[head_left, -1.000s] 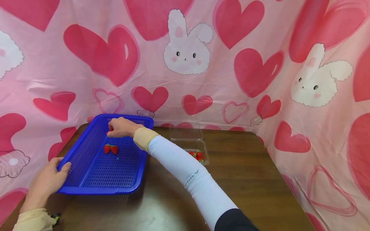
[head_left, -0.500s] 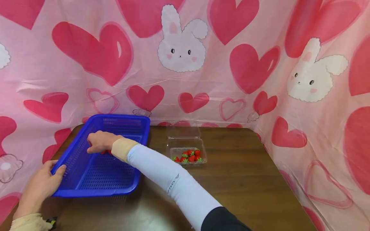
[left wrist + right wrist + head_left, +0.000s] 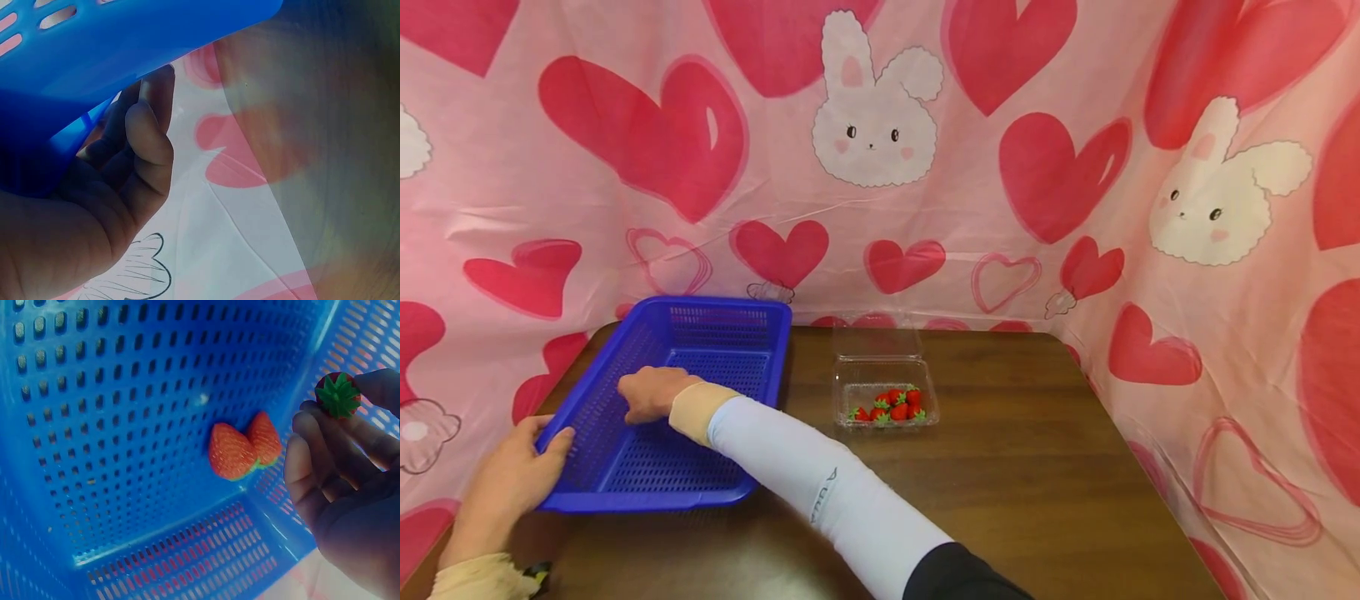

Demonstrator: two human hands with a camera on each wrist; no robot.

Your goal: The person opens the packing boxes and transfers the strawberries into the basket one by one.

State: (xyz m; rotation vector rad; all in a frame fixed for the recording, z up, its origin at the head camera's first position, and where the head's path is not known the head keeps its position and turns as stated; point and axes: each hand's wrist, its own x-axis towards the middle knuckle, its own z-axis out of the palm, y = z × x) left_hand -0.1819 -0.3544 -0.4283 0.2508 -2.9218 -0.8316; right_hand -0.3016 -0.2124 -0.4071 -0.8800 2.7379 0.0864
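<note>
My left hand [image 3: 520, 467] grips the near left rim of a blue plastic basket [image 3: 655, 500]; in the left wrist view its fingers [image 3: 150, 137] curl round the rim. Over the basket's inside, my right hand [image 3: 655, 393] pinches a strawberry [image 3: 338, 395] between thumb and fingers, the green leafy top facing the right wrist camera. Below it, two more strawberries [image 3: 232, 452] lie side by side on the slotted basket floor; the hand and forearm hide them in the head view.
An open clear plastic clamshell box [image 3: 850, 393] stands right of the basket, its lid [image 3: 877, 340] tipped back. Several strawberries [image 3: 898, 412] lie in it. Both stand on a brown wooden table [image 3: 1015, 467], with a pink heart-patterned cloth [image 3: 970, 200] hanging behind and at the sides.
My right hand has moved left and toward me inside the basket with the strawberry. The left hand keeps its grip on the rim. The head view has shifted slightly.
</note>
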